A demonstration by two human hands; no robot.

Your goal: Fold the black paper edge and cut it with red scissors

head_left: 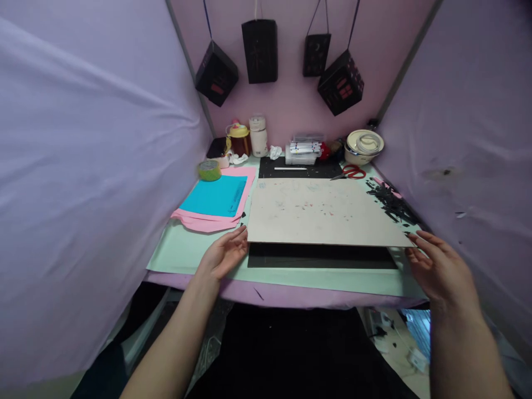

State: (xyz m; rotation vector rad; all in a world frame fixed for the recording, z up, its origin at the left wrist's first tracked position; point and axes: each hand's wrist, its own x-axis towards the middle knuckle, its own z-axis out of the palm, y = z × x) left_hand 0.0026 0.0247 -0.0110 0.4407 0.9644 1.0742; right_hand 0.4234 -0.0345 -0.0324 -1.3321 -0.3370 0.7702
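Observation:
A large beige board [320, 213] lies across the middle of the table, its near edge raised over a black mat [320, 256]. My left hand [224, 255] touches the board's near left corner, fingers spread and palm turned inward. My right hand [438, 266] is at the near right corner with its fingers apart, the fingertips at the board's edge. Neither hand is closed around anything. The table is covered with pale green paper [183, 249].
Blue sheet [216, 195] on pink paper [208, 221] lies at left beside a green tape roll [209, 169]. Red scissors [351, 172], a marker box [302, 151], a bowl [364, 145] and cups stand at the back. Black paper scraps [390, 202] lie at right. Black lanterns [260, 51] hang above. Purple cloth walls close both sides.

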